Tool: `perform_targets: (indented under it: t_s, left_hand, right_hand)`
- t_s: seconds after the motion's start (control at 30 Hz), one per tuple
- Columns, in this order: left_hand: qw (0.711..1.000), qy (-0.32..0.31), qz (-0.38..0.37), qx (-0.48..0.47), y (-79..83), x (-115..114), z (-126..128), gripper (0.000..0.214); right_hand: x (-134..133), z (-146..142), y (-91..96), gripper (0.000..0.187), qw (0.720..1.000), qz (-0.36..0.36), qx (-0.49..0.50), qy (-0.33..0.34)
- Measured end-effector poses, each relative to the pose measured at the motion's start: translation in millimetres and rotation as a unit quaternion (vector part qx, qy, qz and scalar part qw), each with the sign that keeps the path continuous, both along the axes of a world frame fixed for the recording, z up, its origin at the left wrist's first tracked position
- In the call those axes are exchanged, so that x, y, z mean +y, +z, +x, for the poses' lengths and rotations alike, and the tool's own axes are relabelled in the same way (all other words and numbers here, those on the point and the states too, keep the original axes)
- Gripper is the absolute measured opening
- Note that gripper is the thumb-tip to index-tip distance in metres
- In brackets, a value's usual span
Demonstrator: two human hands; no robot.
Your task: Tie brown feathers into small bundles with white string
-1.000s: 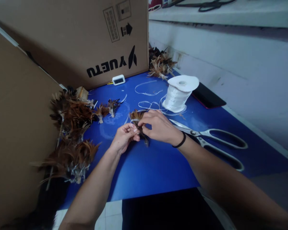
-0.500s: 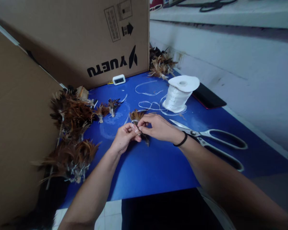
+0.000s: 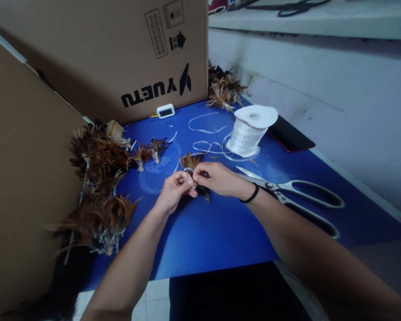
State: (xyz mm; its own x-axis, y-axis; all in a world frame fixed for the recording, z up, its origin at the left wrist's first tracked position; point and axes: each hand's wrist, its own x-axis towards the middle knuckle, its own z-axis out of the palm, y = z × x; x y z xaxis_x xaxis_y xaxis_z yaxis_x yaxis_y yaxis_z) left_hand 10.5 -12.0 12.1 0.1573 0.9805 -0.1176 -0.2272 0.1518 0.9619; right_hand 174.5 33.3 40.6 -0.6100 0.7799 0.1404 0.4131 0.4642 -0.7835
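Observation:
A small bunch of brown feathers (image 3: pixel 190 161) is held between my two hands above the blue table (image 3: pixel 217 232). My left hand (image 3: pixel 176 189) pinches its base, thumb against fingers. Beside it my right hand (image 3: pixel 214 177) has thumb and fingertips closed near the same spot; what they pinch is too small to make out. A loop of white ribbon shows around the bunch next to my fingertips. Thin white ribbon (image 3: pixel 209 145) trails on the table behind, by a white spool (image 3: pixel 249 133). Darker feather tips poke out below my right fingers.
Large open scissors (image 3: pixel 284 189) lie by my right forearm. A dark phone (image 3: pixel 292 133) is behind the spool. Tied feather bunches (image 3: pixel 102 156) pile up at the left, with more feathers (image 3: pixel 225 89) at the back. A small white digital display (image 3: pixel 166 111) stands before the cardboard box (image 3: pixel 103 58).
My right hand has shifted very slightly, its wrist a little to the left and the fingertips a little higher. The feather bunch stays in my left hand; the rest looks the same.

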Motion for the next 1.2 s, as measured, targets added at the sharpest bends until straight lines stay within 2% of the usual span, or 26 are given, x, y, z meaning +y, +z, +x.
perform_targets:
  t_s: [0.17,0.43,0.6,0.67,0.8,0.9,1.0,1.2]
  left_hand:
    - [1.000,0.012,0.004,0.000,3.0,-1,2,0.025]
    - [0.996,0.054,-0.047,-0.046,6.1,1,1,0.018]
    - [0.993,0.071,-0.072,-0.054,6.2,2,-2,0.018]
    - [0.993,0.074,-0.071,-0.052,6.2,3,-3,0.019]
    - [0.994,0.076,-0.060,-0.041,5.6,4,-4,0.022]
    - [0.995,0.075,-0.050,-0.033,4.8,4,-5,0.024]
    - [0.996,0.074,-0.038,-0.026,3.5,4,-6,0.025]
    - [0.995,0.098,0.005,0.007,1.7,5,-5,0.026]
  right_hand:
    - [-2,-1,3.2,0.010,1.000,0.013,0.003,-0.018]
    - [-6,-5,1.6,0.010,0.979,0.203,-0.013,-0.005]
    - [-8,-5,0.8,0.013,0.962,0.271,-0.027,0.016]
    - [-7,-4,1.8,0.012,0.966,0.257,-0.022,0.020]
    - [-2,-1,3.5,0.012,0.984,0.171,0.007,0.042]
    - [1,2,2.3,0.020,0.989,0.127,0.015,0.071]
    - [3,2,-1.7,0.024,0.989,0.119,0.020,0.084]
    - [4,-1,-7.3,0.013,0.991,0.114,0.039,0.061]
